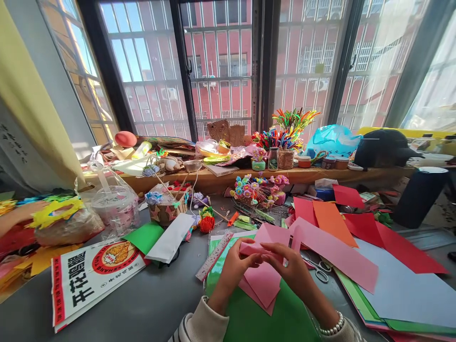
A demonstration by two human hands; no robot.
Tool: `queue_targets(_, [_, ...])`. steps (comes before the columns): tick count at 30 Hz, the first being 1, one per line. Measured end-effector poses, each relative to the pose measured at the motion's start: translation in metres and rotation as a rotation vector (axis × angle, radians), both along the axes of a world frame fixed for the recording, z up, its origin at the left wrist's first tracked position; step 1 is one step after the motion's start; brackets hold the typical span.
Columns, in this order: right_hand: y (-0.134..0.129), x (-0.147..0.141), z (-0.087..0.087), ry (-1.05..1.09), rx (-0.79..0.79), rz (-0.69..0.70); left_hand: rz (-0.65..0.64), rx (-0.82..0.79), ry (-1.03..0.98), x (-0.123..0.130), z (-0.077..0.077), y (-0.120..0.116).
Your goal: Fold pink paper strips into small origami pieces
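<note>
A small piece of folded pink paper is pinched between the fingertips of my left hand and my right hand, which meet over the mat. Beneath them lie loose pink paper pieces on a green sheet. More pink paper stands just behind my fingers. A patterned ruler rests slanted to the left of my left hand. To the right of my right hand are silver scissors, their blades partly covered by a long pink strip.
Coloured paper sheets are stacked at the right, with red and orange strips above. At left lie a printed paper bag, a plastic cup and another person's arm. Craft flowers and a dark bottle stand farther back.
</note>
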State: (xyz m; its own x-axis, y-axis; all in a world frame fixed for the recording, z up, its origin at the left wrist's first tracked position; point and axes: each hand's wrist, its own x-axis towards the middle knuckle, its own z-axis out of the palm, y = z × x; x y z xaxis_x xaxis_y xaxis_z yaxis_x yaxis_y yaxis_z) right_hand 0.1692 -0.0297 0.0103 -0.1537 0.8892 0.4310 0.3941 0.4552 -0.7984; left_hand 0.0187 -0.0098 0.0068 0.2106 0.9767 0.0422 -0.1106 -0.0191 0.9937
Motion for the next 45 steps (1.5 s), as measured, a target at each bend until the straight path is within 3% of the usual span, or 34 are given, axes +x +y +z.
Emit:
queue_targets(6, [0.0061,-0.0009,-0.0083,0.139,-0.141,0.019,0.0,0.011,-0.003,-0.001,0.0009,-0.0002])
queue_targets(14, [0.0023,-0.0021,-0.0007,0.183,-0.295,0.126,0.05,-0.047,-0.024,-0.0016,0.0026,0.0008])
queue_targets(17, [0.0044,0.0002,-0.0023,0.166,-0.293,0.089,0.021,-0.056,0.019,0.0002,0.0037,-0.0003])
queue_targets(23, [0.0052,0.0,-0.0038,0.173,-0.265,0.05,-0.174,-0.097,0.093,0.0043,0.0039,-0.0048])
queue_targets(45, [0.0044,-0.0003,-0.0048,0.209,-0.266,-0.004,-0.206,-0.079,0.083,0.0041,0.0011,-0.0051])
